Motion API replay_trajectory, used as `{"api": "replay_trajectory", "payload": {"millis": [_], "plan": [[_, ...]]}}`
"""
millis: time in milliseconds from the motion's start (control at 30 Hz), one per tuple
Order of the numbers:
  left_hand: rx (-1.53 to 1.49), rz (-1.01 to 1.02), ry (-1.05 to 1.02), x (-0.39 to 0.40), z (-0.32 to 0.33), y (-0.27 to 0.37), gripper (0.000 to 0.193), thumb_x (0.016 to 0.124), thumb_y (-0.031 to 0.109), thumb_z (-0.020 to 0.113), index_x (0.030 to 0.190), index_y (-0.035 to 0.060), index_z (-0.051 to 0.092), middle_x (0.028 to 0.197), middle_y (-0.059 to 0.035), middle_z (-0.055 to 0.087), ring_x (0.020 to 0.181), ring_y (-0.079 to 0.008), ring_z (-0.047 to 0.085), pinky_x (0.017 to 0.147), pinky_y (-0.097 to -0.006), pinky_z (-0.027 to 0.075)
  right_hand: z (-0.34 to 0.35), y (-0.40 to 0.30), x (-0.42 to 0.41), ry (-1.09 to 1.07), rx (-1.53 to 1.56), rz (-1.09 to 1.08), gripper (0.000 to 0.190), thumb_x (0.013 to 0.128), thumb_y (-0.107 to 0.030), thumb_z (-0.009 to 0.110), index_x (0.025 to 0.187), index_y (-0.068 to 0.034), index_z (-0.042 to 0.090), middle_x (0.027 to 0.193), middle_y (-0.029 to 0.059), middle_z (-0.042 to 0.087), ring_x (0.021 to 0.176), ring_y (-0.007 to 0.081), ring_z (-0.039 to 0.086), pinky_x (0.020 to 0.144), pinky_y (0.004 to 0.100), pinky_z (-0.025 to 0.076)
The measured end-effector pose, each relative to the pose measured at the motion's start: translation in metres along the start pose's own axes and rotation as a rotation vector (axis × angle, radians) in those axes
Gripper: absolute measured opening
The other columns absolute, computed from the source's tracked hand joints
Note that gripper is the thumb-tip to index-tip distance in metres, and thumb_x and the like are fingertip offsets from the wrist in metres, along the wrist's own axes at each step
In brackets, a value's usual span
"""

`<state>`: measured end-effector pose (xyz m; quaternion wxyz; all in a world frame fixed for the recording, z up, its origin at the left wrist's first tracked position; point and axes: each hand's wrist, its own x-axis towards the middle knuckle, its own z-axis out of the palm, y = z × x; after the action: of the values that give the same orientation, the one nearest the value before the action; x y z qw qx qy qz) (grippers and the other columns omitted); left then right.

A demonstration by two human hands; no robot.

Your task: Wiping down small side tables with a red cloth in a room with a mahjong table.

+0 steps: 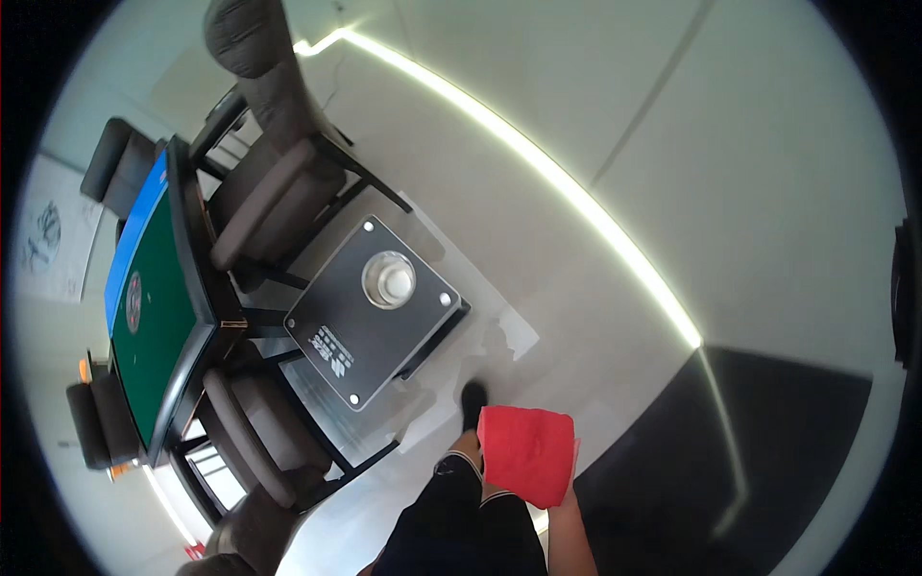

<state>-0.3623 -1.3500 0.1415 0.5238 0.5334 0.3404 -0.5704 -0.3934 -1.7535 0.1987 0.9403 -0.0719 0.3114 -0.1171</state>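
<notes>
A folded red cloth (pixel 527 455) lies over my right hand (pixel 565 504), which supports it in front of my legs. The cloth hides most of the fingers. My left hand is out of view; only a sliver of skin shows at the bottom edge beside my dark shorts. Before me, to the left, stands a small dark side table (pixel 338 288) with rounded corners, a light round spot at each corner and printed writing. A shiny metal bowl or ashtray (pixel 389 280) sits on or in its top, apart from the cloth.
A table with a green and blue top (pixel 162 288) stands at the left, with padded armchairs (pixel 277 187) around it. Another armchair (pixel 266 425) is below the side table. A glowing light strip (pixel 518 137) runs along the wall's base. A dark panel or floor area (pixel 670 461) lies at the right.
</notes>
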Motion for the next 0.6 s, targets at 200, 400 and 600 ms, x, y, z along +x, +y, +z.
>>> {"api": "replay_trajectory", "payload": {"millis": [200, 400, 600], "plan": [[-0.222, 0.182, -0.046, 0.081, 0.091, 0.107, 0.047, 0.097, 0.033, 0.044, 0.133, 0.0023, 0.044, 0.132, -0.0142, 0.050, 0.124, -0.0263, 0.044, 0.107, -0.0369, 0.032, 0.082, -0.085, 0.168, -0.103, -0.139, 0.044, 0.074, 0.091, -0.065, 0.028, 0.142, -0.011, 0.030, 0.143, 0.0085, 0.037, 0.132, 0.0271, 0.035, 0.109, 0.0449, 0.028], [-0.500, 0.208, -0.016, 0.091, 0.178, 0.106, 0.047, 0.097, 0.033, 0.044, 0.133, 0.0022, 0.044, 0.132, -0.0146, 0.050, 0.125, -0.0270, 0.043, 0.108, -0.0373, 0.031, 0.139, -0.131, 0.270, -0.342, -0.183, 0.345, 0.076, 0.089, -0.067, 0.027, 0.141, -0.012, 0.031, 0.142, 0.0094, 0.039, 0.130, 0.0269, 0.038, 0.108, 0.0443, 0.030], [-0.880, 0.164, -0.084, 0.094, 0.248, 0.143, 0.044, 0.100, 0.031, 0.035, 0.133, 0.0027, 0.045, 0.129, -0.0082, 0.053, 0.116, -0.0185, 0.050, 0.105, -0.0321, 0.035, 0.167, -0.149, 0.333, -0.046, -0.588, 0.540, 0.068, 0.087, -0.048, 0.051, 0.138, -0.007, 0.034, 0.133, 0.0123, 0.047, 0.119, 0.0268, 0.049, 0.102, 0.0407, 0.039]]}}
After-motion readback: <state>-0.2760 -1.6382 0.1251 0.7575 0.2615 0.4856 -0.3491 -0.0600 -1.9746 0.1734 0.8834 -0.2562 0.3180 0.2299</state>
